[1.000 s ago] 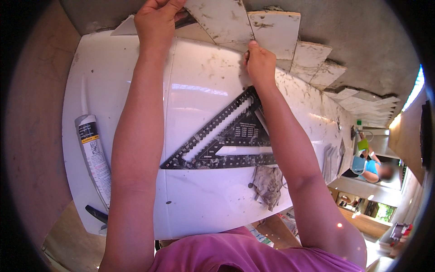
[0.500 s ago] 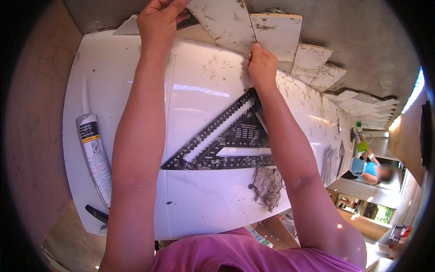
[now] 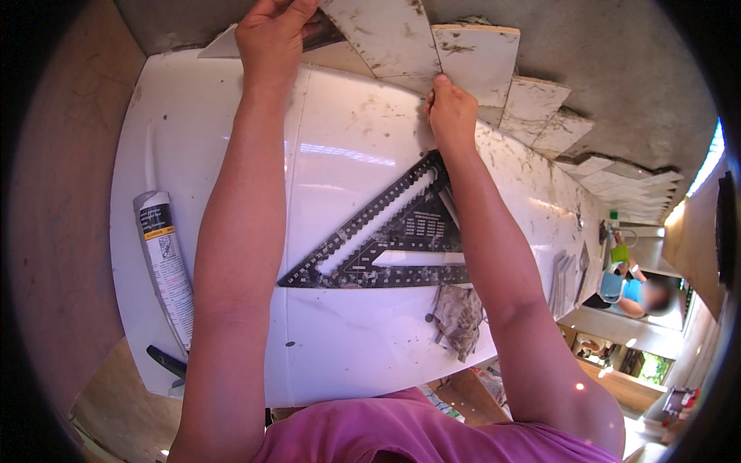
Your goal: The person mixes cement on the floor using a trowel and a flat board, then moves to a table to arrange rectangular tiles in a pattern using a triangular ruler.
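Observation:
A white tile [image 3: 386, 35], smeared with grey mortar, lies slanted against the wall at the top. My left hand [image 3: 270, 35] is closed at its upper left edge, thumb and fingers bent together; the frame cuts off part of the grip. My right hand [image 3: 454, 114] has curled fingers, the tips pinched at the tile's lower right corner, beside the joint with a neighbouring tile [image 3: 480, 60]. Below my hands a black triangular square [image 3: 417, 224] rests on the white worktop [image 3: 347, 332], partly under my right forearm. A crumpled, dirty rag [image 3: 458, 316] lies near it.
A sealant cartridge [image 3: 164, 262] with a nozzle lies left of my left forearm, above a black handle [image 3: 164, 359]. More tiles [image 3: 532, 104] step along the wall to the right. Stacked strips [image 3: 567, 278] sit farther right. Another person [image 3: 634, 293] is in the background.
The whole view has shifted slightly. Both hands keep their places at the tile, and nothing else has visibly moved.

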Demonstrator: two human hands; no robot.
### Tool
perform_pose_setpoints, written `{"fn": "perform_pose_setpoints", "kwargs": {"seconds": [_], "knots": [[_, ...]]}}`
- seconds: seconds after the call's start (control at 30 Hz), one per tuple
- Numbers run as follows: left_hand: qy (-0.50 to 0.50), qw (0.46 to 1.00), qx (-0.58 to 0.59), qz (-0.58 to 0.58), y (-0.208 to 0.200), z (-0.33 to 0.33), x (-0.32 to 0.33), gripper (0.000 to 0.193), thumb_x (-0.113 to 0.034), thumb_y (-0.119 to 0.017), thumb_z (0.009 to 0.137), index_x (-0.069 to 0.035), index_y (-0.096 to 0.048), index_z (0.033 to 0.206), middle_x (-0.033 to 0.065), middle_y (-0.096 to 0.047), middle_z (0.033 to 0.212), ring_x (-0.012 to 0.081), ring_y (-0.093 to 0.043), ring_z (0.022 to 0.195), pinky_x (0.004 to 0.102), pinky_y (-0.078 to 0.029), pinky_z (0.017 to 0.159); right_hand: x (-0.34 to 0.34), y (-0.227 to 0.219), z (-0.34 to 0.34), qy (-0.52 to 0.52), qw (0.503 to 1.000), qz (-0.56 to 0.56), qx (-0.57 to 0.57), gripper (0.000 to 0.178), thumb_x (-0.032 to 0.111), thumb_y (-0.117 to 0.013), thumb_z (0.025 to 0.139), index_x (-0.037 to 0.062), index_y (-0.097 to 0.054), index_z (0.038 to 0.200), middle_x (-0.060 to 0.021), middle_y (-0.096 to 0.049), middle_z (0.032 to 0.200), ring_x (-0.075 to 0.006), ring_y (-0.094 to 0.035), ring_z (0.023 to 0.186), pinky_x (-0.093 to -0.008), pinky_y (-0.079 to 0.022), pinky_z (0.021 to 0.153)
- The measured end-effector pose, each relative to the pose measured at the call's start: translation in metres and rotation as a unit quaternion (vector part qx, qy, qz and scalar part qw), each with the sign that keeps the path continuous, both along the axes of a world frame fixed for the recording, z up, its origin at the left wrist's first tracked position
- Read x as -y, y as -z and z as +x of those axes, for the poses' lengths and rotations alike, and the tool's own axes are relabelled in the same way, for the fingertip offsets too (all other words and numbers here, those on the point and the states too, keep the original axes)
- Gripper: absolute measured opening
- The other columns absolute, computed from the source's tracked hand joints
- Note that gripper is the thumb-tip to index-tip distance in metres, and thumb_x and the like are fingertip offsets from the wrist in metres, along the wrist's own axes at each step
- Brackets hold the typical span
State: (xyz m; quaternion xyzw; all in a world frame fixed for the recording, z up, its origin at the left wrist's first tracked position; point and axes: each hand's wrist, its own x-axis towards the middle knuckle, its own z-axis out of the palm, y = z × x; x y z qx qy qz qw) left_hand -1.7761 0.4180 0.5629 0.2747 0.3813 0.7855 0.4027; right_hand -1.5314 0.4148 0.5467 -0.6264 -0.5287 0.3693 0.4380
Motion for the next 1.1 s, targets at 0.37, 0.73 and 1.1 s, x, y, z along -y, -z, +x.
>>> {"fn": "perform_pose_setpoints", "kwargs": {"seconds": [0.37,0.73,1.1], "knots": [[-0.058,0.970,-0.235,-0.027,0.052,-0.011,-0.014,0.021,-0.017,-0.084,0.083,-0.003,-0.074,0.096,0.0001,-0.072,0.084,0.0072,-0.061,0.074,0.0230,-0.050,0.069,0.001,0.005,0.003,-0.019,0.998,0.018,0.064,0.049,0.034,-0.057,0.103,0.0011,-0.059,0.066,-0.0017,-0.054,0.058,-0.0111,-0.048,0.053,-0.0305,-0.039,0.052],[-0.027,0.922,-0.368,-0.119,0.040,0.005,0.002,0.028,-0.023,-0.084,0.078,-0.004,-0.075,0.096,0.0030,-0.073,0.083,0.0108,-0.063,0.075,0.0273,-0.052,0.072,0.001,0.007,0.004,-0.018,0.998,0.016,0.064,0.046,0.034,-0.057,0.103,0.0042,-0.058,0.069,-0.0015,-0.056,0.060,-0.0096,-0.048,0.052,-0.0264,-0.039,0.051],[-0.059,0.918,-0.377,-0.108,0.040,0.011,0.003,0.023,-0.023,-0.083,0.080,-0.005,-0.076,0.093,0.0039,-0.074,0.084,0.0118,-0.065,0.076,0.0286,-0.053,0.073,-0.001,0.009,0.005,-0.011,0.999,0.011,0.046,0.045,0.035,-0.057,0.103,0.0046,-0.059,0.069,-0.0019,-0.055,0.059,-0.0091,-0.048,0.049,-0.0256,-0.038,0.047]]}}
